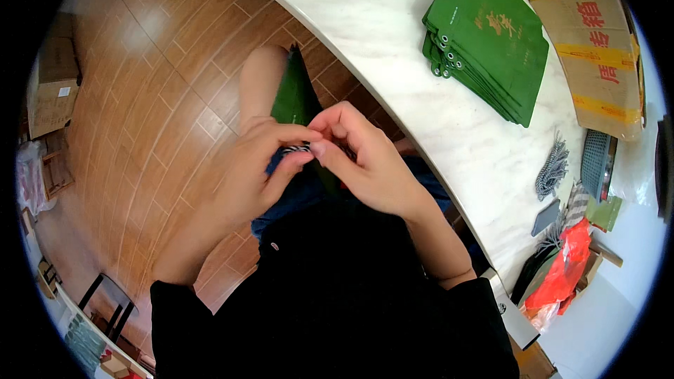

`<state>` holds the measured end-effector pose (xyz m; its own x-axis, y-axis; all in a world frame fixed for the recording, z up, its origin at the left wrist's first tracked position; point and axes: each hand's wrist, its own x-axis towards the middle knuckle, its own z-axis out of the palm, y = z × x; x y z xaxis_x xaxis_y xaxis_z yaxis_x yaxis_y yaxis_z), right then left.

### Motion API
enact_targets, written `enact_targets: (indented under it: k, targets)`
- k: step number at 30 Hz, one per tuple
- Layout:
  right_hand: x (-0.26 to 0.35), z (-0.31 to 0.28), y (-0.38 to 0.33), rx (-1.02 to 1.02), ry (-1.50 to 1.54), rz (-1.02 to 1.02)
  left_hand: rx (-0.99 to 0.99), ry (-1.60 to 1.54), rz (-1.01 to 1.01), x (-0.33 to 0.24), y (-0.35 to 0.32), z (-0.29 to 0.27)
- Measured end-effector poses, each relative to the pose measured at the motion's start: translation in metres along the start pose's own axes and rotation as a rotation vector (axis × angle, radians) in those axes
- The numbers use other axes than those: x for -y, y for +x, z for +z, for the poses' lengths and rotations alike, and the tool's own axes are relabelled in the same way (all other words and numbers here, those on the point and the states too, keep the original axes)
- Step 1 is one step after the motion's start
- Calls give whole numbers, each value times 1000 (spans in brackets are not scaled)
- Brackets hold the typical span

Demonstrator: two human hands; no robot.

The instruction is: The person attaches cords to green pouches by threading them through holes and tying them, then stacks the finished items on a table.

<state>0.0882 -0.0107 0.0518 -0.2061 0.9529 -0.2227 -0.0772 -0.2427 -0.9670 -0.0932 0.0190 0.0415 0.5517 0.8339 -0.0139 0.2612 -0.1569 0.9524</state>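
Observation:
Between my two hands, above my lap, runs a short stretch of black-and-white twisted cord [296,148]. My left hand [263,158] pinches it between thumb and fingertips. Close against it, my right hand [364,160] also has thumb and forefinger closed on the cord; its end is hidden by the fingers. A dark green flat bag [295,95] stands on edge over my legs, just beyond the hands, its lower part covered by them. Whether the cord passes through this bag cannot be seen.
On the white marbled table [435,123] at right lie a fanned stack of green bags [491,38] with metal eyelets, a bundle of cords [552,168] and a small grey flat object [545,217]. Beyond stand a taped cardboard box [597,49] and a red plastic bag [569,267].

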Motion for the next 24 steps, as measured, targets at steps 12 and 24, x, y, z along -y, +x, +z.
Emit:
enact_targets:
  k: [12, 24]
  targets:
    - [-10, 32, 3, 181, -131, -39, -203, -196, -437, -28, -40, -37]
    - [-9, 32, 4, 118, 407, 179, -18, -46, -466, -32, -51, -31]
